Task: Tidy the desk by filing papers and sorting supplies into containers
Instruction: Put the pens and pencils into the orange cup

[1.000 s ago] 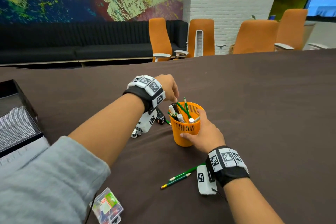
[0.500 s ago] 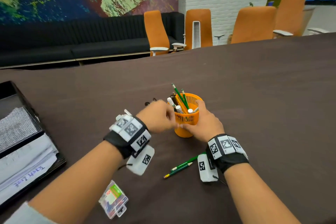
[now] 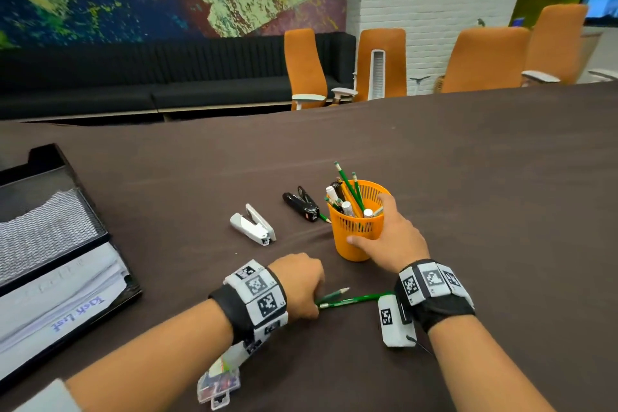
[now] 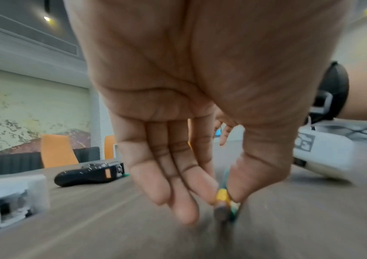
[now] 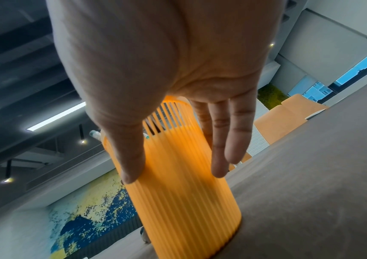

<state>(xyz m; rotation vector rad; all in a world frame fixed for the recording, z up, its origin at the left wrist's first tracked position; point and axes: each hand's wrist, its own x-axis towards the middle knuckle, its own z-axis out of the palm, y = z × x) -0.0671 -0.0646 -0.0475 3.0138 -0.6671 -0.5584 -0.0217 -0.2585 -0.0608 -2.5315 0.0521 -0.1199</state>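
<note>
Left hand (image 3: 301, 284) has dropped from the orange cup (image 3: 359, 227) to the near table (image 3: 501, 194); its grip now pinches the two green pencils (image 3: 347, 298) lying there. Right hand (image 3: 391, 244) still steadies the cup, fingers around its wall. Pencils remain outside; lifting them in comes next.

Bare brown tabletop (image 3: 501, 211) lies open right of the orange slotted plastic cup (image 3: 359, 237). To its left, a black stapler (image 3: 301, 204) and white stapler (image 3: 254, 226) obstruct; a black mesh paper tray (image 3: 50, 231) blocks the far left.
</note>
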